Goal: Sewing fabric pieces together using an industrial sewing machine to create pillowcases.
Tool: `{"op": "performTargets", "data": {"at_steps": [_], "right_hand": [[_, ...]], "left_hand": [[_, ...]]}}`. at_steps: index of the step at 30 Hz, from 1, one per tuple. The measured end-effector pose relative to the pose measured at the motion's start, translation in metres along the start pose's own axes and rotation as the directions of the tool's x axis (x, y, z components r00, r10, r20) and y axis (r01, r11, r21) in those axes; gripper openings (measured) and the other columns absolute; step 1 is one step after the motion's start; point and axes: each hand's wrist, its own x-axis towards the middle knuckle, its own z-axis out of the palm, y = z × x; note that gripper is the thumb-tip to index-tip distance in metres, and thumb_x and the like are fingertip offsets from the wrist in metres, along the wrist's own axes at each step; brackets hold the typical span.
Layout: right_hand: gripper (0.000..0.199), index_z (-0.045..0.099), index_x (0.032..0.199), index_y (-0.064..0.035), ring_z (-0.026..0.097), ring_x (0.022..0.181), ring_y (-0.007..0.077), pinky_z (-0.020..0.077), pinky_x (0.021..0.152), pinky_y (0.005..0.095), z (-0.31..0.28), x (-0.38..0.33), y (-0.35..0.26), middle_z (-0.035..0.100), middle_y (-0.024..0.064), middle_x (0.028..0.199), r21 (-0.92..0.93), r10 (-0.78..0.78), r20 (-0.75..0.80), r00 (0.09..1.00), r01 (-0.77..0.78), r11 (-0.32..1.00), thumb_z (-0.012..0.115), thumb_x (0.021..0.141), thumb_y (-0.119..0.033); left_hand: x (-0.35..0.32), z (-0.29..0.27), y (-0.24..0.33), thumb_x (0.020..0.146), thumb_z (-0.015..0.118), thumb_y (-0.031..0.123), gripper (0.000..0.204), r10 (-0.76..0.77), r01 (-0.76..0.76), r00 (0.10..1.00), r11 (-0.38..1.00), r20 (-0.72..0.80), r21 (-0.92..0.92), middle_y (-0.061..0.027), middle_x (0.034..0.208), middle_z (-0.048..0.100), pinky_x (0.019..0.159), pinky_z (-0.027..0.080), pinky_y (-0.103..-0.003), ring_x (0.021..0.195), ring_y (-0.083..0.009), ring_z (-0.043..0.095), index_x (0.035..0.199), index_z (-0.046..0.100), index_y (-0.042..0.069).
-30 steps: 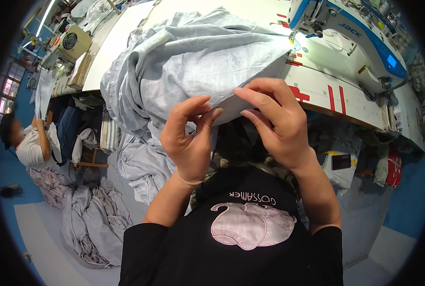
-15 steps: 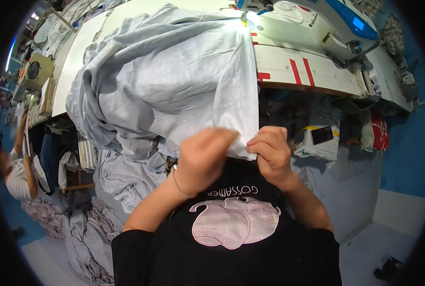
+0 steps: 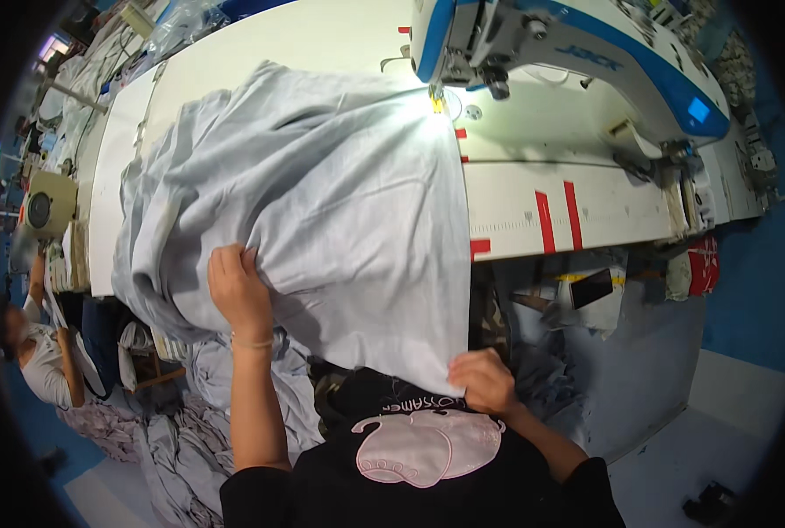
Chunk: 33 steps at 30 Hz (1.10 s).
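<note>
A large pale grey-blue cloth (image 3: 357, 238) lies over the white sewing table and hangs off its front edge toward my lap. Its far right corner sits under the lit needle area of a sewing machine (image 3: 577, 62). My left hand (image 3: 241, 295) is on the left part of the cloth, its fingers closed on a fold. Near my body, my right hand (image 3: 485, 380) pinches the lower right corner, and the cloth's straight right edge runs from there up to the presser foot (image 3: 437, 101).
Red tape strips (image 3: 544, 220) mark the table right of the cloth. Below its edge, a phone (image 3: 591, 289) rests on a white bundle, near a red package (image 3: 703, 267). Crumpled cloth piles (image 3: 181, 466) lie lower left. Another person (image 3: 49, 361) works at far left.
My left hand has moved left, away from the right hand, onto the cloth's left part. My right hand keeps the corner. The view has shifted, showing more of the machine.
</note>
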Motion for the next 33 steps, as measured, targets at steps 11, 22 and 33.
{"op": "performTargets", "data": {"at_steps": [11,22,33], "right_hand": [[0.012,0.067,0.082,-0.0057,0.070,0.088,0.0219,0.0464,0.064,0.0304,-0.016,0.035,0.020,0.067,0.0047,0.093,0.067,0.034,0.144,0.989,-0.044,0.997,0.071,0.072,-0.001],[0.016,0.066,0.080,-0.0070,0.070,0.081,0.0223,0.0457,0.059,0.0327,-0.025,0.084,0.032,0.068,0.0043,0.089,-0.049,-0.001,0.097,0.995,0.006,0.999,0.063,0.072,0.006],[0.018,0.065,0.079,-0.0060,0.070,0.084,0.0212,0.0473,0.067,0.0332,-0.045,0.140,0.041,0.068,0.0031,0.088,-0.156,-0.054,0.163,0.985,0.080,0.984,0.062,0.067,0.006]], "left_hand": [[0.092,0.039,-0.016,0.093,0.064,0.011,0.015,0.063,-0.060,0.990,0.998,0.123,-0.032,-0.0233,0.091,0.064,0.069,0.048,-0.049,0.081,-0.0441,0.060,0.104,0.061,0.001],[0.150,0.087,-0.021,0.092,0.064,0.010,0.016,0.197,-0.195,0.975,0.980,0.100,-0.027,-0.0254,0.086,0.065,0.067,0.049,-0.049,0.077,-0.0435,0.063,0.105,0.063,0.001],[0.191,0.109,-0.018,0.095,0.060,0.015,0.017,0.216,-0.206,0.972,0.973,0.095,-0.101,-0.0255,0.086,0.066,0.068,0.048,-0.051,0.078,-0.0449,0.063,0.105,0.060,0.001]]}}
